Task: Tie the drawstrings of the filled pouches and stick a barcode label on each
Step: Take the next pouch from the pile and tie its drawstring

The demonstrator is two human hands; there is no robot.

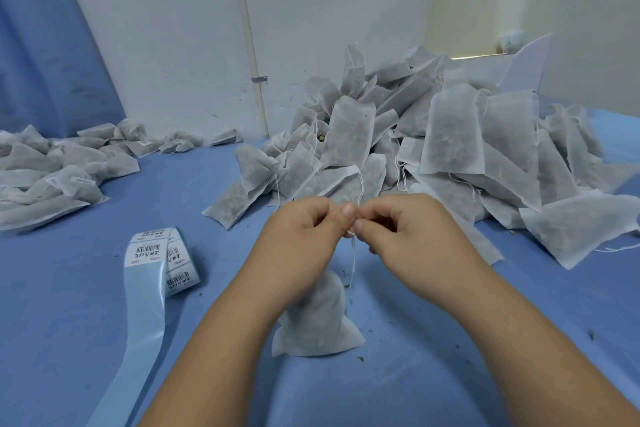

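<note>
**String pinched above the pouch, label roll off to the left**

Both hands meet in the middle of the view, fingertips touching. The left hand (304, 229) and the right hand (405, 232) are each curled, thumb and forefinger pinching the thin white drawstring (353, 255) at the point where they meet. From that pinch the string drops straight down to the gathered neck of one filled pouch (317, 319). The pouch sits directly beneath the hands, between the two forearms. Its long axis runs in line with the string, neck up towards the fingers and wide base splayed on the blue table (207, 340). Whether the base bears weight or only brushes the cloth I cannot tell. The knot looks to be in the making, so any pull should run along that axis, away from the neck.

The label roll (162, 260) lies on the table to the left. It is nearer the left hand, and no pouch lies between them. Its backing strip trails towards the lower left edge.

A large heap of pouches (415, 149) rises just beyond the hands and to the right, with loose strings dangling. One of those strings hangs close behind the fingertips and could be caught by mistake. A flatter pile (52, 170) lies at far left, some of its pouches showing labels.
</note>
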